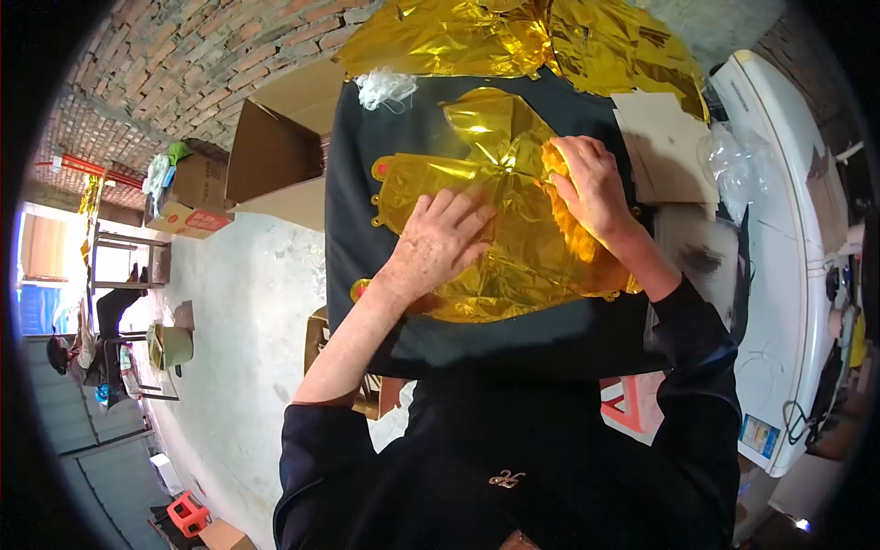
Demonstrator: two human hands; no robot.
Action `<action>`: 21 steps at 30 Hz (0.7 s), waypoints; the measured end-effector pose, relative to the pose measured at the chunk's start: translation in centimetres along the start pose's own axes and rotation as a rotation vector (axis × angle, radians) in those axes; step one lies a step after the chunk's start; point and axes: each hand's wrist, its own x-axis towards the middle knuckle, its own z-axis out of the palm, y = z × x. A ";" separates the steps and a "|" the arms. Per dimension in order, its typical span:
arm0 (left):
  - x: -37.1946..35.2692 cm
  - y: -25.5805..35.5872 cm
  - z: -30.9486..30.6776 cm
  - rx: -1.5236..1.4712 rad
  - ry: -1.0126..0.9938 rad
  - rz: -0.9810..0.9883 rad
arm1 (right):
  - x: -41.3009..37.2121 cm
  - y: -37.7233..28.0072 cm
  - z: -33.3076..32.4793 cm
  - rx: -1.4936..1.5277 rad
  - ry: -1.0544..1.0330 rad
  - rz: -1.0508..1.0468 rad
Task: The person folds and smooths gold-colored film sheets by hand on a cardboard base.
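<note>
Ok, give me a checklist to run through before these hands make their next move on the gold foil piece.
1. Left hand resting on the gold foil piece: ok, palm down with fingers spread.
2. Right hand gripping the orange wad: ok, fingers curled over its upper part.
3. Foil piece lying smooth: not ok, creases show along its near edge and far point.
4. White tangle apart from that piece: ok, it sits beyond it on the black cover.
5. Underside of the foil free of anything trapped: cannot tell, hidden from this view.
</note>
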 end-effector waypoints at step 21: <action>-0.4 -1.0 4.0 0.088 0.040 -0.196 | 0.8 2.9 2.8 0.066 -0.015 0.117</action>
